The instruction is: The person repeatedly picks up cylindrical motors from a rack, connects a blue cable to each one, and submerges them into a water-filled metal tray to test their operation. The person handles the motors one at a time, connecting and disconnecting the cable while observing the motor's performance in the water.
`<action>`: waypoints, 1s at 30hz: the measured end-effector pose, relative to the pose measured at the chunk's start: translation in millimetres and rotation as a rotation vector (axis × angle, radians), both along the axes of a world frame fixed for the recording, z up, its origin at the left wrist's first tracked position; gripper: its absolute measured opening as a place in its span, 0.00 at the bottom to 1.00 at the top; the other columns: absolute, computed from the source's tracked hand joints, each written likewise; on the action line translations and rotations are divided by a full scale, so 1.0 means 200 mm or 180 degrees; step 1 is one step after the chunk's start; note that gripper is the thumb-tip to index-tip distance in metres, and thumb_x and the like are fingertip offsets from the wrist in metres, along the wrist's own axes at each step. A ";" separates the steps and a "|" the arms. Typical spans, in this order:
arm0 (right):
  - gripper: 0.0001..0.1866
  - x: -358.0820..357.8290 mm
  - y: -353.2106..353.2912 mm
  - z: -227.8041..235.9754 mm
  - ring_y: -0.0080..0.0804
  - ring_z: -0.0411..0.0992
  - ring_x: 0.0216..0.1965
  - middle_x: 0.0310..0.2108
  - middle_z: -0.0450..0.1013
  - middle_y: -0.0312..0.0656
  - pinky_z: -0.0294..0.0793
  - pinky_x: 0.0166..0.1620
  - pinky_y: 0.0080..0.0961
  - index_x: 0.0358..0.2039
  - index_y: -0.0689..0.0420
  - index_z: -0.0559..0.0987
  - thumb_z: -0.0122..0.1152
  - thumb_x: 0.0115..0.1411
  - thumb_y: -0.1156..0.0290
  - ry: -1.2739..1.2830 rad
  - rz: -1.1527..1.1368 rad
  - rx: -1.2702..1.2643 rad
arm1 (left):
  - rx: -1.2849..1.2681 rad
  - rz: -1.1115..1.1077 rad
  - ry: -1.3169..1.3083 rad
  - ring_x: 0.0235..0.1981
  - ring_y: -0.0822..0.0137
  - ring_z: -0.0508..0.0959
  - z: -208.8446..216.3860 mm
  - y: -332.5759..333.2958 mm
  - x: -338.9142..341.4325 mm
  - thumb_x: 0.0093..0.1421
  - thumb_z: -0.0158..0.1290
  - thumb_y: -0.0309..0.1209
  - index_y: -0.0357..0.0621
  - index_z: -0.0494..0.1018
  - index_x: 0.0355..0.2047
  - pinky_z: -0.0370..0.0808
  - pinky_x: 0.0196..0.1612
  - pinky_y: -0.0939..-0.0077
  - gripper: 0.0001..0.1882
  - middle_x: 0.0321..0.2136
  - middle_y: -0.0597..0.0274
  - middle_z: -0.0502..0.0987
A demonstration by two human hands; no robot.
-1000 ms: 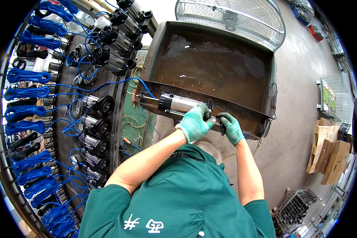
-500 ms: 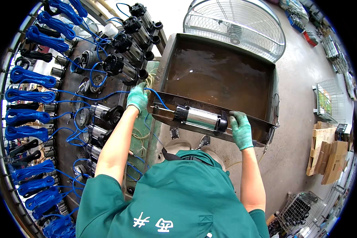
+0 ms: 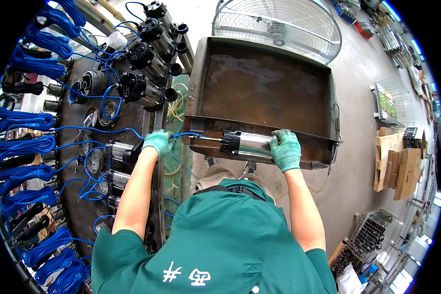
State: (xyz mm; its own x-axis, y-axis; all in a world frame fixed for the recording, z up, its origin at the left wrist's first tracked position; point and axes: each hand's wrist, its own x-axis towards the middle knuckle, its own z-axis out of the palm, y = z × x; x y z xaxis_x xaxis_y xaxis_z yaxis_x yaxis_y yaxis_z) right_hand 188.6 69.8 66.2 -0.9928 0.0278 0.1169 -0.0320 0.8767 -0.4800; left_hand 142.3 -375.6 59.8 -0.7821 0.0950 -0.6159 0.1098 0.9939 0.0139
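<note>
Right hand [image 3: 285, 149] moved onto end of silver pump [image 3: 252, 142] since earlier frame. One such pump set between hands, along front of tank [image 3: 195, 73]. Blue cable [image 3: 185, 134] closed in left hand [image 3: 158, 143]; right grip's tightness cannot be told. If tugged, cable could be strained. Counted: one tank, one fan [image 3: 277, 32], four black-topped pumps [image 3: 151, 94] beyond left hand.

With the steel cylinder [image 3: 254, 142] as dial centre, the gloved left hand [image 3: 158, 142] is at 9 o'clock, closed around a blue cable [image 3: 185, 134], and the gloved right hand [image 3: 285, 149] covers the cylinder's 3 o'clock end. The cylinder lies in a narrow trough [image 3: 306, 155] along the 6 o'clock side of the tank [image 3: 197, 83]. A wire-guarded fan [image 3: 278, 32] is located at 12 o'clock beyond the tank, a workbench [image 3: 71, 142] at 9 o'clock and a wire basket [image 3: 377, 228] at 4 o'clock.
</note>
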 end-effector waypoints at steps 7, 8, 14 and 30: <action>0.10 0.00 -0.01 0.01 0.51 0.76 0.46 0.41 0.80 0.49 0.77 0.53 0.44 0.38 0.56 0.85 0.63 0.55 0.72 -0.0027 0.0091 0.0061 | 0.2810 0.0318 0.0457 0.53 0.47 0.80 -0.14 0.18 0.03 0.66 0.62 0.41 0.40 0.78 0.54 0.76 0.57 0.60 0.22 0.51 0.46 0.80; 0.10 0.00 -0.01 0.02 0.51 0.76 0.46 0.41 0.80 0.49 0.77 0.53 0.44 0.38 0.55 0.85 0.63 0.55 0.73 -0.0022 0.0097 0.0074 | 0.2938 0.0440 0.0132 0.50 0.47 0.81 -0.16 0.20 0.00 0.68 0.59 0.39 0.39 0.79 0.52 0.77 0.55 0.62 0.18 0.48 0.46 0.82; 0.06 0.01 0.02 0.01 0.50 0.76 0.43 0.36 0.79 0.47 0.77 0.50 0.45 0.33 0.51 0.84 0.63 0.54 0.70 0.0155 0.0105 0.0067 | 0.3285 0.0261 0.0331 0.49 0.61 0.82 -0.34 0.16 0.03 0.69 0.59 0.35 0.40 0.78 0.55 0.78 0.56 0.66 0.18 0.49 0.51 0.83; 0.06 0.01 0.01 0.05 0.46 0.78 0.45 0.37 0.81 0.43 0.79 0.50 0.43 0.32 0.51 0.85 0.62 0.58 0.66 -0.0154 -0.0017 0.0200 | 0.2832 0.2137 -0.0563 0.22 0.61 0.78 -0.29 0.33 -0.01 0.67 0.61 0.48 0.43 0.77 0.41 0.77 0.27 0.65 0.19 0.22 0.59 0.77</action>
State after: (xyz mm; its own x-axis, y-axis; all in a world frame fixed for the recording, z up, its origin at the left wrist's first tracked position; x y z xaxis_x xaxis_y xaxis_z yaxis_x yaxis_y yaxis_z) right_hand 190.2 70.9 76.4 -0.9971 0.0272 0.0704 -0.0053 0.9053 -0.4248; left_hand 141.3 -309.9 2.0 -0.7485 0.1486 -0.6463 -0.5168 0.4799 0.7089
